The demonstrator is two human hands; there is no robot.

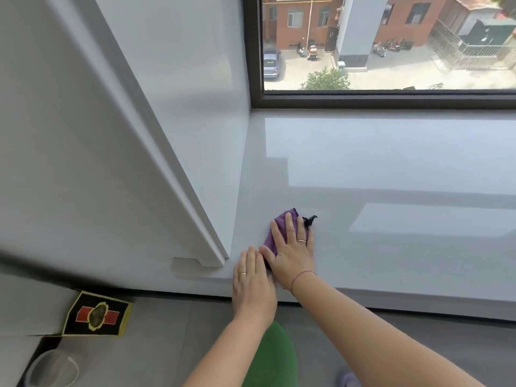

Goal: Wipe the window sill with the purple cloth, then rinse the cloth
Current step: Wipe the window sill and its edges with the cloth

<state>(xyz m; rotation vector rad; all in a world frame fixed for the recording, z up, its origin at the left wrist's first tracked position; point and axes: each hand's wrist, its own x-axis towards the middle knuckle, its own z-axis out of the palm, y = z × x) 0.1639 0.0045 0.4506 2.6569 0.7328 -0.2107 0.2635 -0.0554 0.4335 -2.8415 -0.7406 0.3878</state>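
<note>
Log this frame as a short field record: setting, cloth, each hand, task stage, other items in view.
setting: white window sill below a dark-framed window, seen from above
cloth: purple cloth lying flat on the sill near its left end
right hand: right hand pressed palm-down on the cloth, fingers spread
left hand: left hand flat on the sill's front edge, beside the cloth, its fingertips against the right hand's thumb
task stage: wiping under way; rinsing not yet done
other items: black-and-yellow box and clear container on the floor at lower left

Sill (pixel 391 163) open rt; wall (pixel 195 135) blocks left.
</note>
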